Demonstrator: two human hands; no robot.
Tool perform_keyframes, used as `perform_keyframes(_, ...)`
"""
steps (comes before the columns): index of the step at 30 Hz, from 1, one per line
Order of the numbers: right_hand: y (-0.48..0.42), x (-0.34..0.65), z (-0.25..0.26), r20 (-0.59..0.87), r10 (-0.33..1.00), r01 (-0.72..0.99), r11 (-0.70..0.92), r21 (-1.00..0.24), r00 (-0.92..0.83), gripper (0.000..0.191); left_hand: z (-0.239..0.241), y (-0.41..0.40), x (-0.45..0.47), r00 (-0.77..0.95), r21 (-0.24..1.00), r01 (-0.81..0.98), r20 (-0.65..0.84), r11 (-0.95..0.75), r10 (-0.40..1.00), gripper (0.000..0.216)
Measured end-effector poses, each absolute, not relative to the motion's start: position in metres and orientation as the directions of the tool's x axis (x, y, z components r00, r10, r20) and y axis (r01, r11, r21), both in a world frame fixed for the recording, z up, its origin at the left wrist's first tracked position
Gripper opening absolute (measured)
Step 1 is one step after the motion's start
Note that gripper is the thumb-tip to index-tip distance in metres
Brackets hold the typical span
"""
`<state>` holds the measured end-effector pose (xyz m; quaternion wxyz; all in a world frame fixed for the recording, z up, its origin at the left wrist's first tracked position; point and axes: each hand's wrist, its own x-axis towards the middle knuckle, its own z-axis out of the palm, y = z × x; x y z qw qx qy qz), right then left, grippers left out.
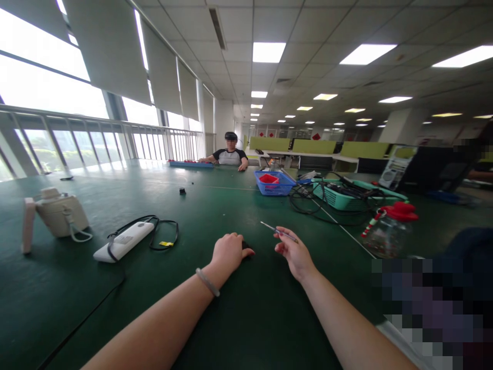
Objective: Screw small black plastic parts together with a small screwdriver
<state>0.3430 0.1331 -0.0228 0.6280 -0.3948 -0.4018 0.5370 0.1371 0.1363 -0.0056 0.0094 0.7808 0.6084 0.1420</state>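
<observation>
My left hand (228, 253) rests low over the green table, its fingers closed around a small black object (245, 245). Most of that object is hidden under the hand, so its kind does not show. To the right, my right hand (291, 251) pinches a thin screwdriver (284, 234) between thumb and fingers. Its slim metal tip points left and away from me, above the table and apart from the black object. Farther off on the table lies another small black piece (182, 191).
At left stand a beige bottle (63, 213) and a white power strip (129, 240) with a black cord. A blue basket (275, 186), a teal basket (341, 200) with cables and a red-lidded jar (391, 234) are at right. Across the table sits a person (230, 155).
</observation>
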Motion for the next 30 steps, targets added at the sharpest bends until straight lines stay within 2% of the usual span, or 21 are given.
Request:
perform_keyframes(5, 0.129, 0.337, -0.019, 0.049, 0.993, -0.374, 0.084, -0.924, 0.103, 0.022, -0.023, 0.146, 0.119, 0.355, 0.351, 0.823, 0.299, -0.448, 0.886, 0.058)
perform_keyframes(9, 0.130, 0.339, -0.014, -0.090, 0.986, -0.598, 0.011, -0.802, 0.139, 0.015, -0.028, 0.152, 0.111, 0.448, 0.452, 0.722, 0.272, -0.524, 0.852, 0.049)
perform_keyframes(12, 0.131, 0.347, -0.010, -0.214, 0.957, -0.739, 0.001, -0.674, 0.196, 0.033, -0.029, 0.151, 0.112, 0.447, 0.481, 0.707, 0.263, -0.518, 0.855, 0.044)
perform_keyframes(16, 0.132, 0.357, -0.006, -0.265, 0.931, -0.779, 0.032, -0.626, 0.251, 0.045, -0.029, 0.148, 0.116, 0.405, 0.498, 0.721, 0.259, -0.481, 0.877, 0.040)
perform_keyframes(24, 0.129, 0.358, -0.009, -0.268, 0.924, -0.784, 0.052, -0.619, 0.273, 0.047, -0.027, 0.146, 0.119, 0.317, 0.560, 0.734, 0.218, -0.384, 0.923, 0.042)
perform_keyframes(30, 0.128, 0.358, -0.011, -0.241, 0.941, -0.786, 0.038, -0.617, 0.235, 0.044, -0.029, 0.145, 0.118, 0.335, 0.582, 0.713, 0.208, -0.391, 0.919, 0.046)
